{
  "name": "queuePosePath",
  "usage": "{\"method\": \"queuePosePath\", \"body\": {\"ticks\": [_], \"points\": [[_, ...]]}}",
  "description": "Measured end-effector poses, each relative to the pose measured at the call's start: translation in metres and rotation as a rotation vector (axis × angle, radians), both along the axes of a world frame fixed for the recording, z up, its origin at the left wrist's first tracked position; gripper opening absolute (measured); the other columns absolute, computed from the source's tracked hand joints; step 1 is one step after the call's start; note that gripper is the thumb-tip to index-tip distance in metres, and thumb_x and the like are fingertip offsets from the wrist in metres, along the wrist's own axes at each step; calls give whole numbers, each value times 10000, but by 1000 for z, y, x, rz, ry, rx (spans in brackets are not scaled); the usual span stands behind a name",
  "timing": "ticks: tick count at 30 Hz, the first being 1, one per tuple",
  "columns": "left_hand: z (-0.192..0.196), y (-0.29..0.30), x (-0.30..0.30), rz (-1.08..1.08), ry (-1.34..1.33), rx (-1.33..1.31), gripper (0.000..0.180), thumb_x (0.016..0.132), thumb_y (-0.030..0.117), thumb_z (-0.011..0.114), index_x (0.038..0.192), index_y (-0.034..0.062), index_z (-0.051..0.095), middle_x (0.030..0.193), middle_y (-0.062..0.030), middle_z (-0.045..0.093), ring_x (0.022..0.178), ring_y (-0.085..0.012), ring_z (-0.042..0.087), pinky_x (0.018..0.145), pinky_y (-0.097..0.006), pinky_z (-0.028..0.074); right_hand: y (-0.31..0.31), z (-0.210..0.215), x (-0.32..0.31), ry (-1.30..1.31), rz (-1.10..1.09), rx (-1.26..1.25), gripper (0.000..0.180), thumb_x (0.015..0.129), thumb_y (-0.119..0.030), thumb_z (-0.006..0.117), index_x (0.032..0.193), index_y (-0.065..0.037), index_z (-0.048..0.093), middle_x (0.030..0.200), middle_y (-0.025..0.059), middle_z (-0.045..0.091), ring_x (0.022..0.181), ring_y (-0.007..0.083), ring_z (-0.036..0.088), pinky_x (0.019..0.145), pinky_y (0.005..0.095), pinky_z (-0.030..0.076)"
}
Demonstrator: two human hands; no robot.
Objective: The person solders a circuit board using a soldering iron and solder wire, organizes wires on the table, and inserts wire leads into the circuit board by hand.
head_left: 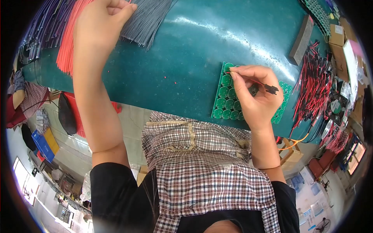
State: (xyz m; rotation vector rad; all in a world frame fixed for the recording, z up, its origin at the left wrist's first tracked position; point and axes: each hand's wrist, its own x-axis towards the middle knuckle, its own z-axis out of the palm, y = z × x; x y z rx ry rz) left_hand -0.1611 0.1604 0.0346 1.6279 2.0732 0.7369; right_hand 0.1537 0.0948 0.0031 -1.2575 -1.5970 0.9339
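Observation:
My right hand (261, 91) pinches a red and black wire lead (252, 80) above the green circuit board panel (224, 92). A black plug connector (271, 89) on that lead sticks out past the fingers. Small round boards make up the panel, and my hand covers its middle. At the far left, my left hand (101, 19) is raised between a bundle of red wires (67, 52) and a bundle of grey wires (144, 28). Its thumb and fingers are pressed together at the top edge of the picture; what they hold is too small to name.
Dark purple and black wires (40, 33) lie at the far left of the green table (186, 66). To the right are a dark rectangular bar (301, 40), a heap of red and black leads (312, 83), a small fan (336, 106) and cardboard boxes (337, 54). Another person's sleeve (34, 95) shows at left.

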Motion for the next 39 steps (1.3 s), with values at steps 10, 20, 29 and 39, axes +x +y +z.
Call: {"method": "queuePosePath", "body": {"ticks": [10,20,29,39], "points": [[13,7,-5,-78,46,-45,216,887,208,732,922,0,682,760,36,593,643,-29,474,559,-211,368,3,13,-10,-174,-31,126,202,764,28,785,799,-8,589,799,58,693,627,109,629,562,230,492],[35,-31,48,79,-265,200,192,902,141,723,998,-23,693,912,-51,690,720,-70,620,650,-185,492,10,1,-4,-211,68,151,137,743,11,756,828,-57,673,768,64,581,665,207,600,556,332,472],[-12,-86,109,-119,-312,81,90,893,-15,694,967,-46,655,954,-85,703,819,-133,693,682,-244,555,32,26,85,-548,-412,200,77,796,-31,730,869,-37,707,758,49,655,552,105,542,521,249,436],[1,-93,141,-54,-772,-63,92,908,-67,640,990,-58,679,1011,-75,707,860,-104,672,742,-233,549,48,20,132,-1021,-540,-165,181,814,-222,679,839,-45,704,720,115,674,687,324,663,664,418,522]]}}
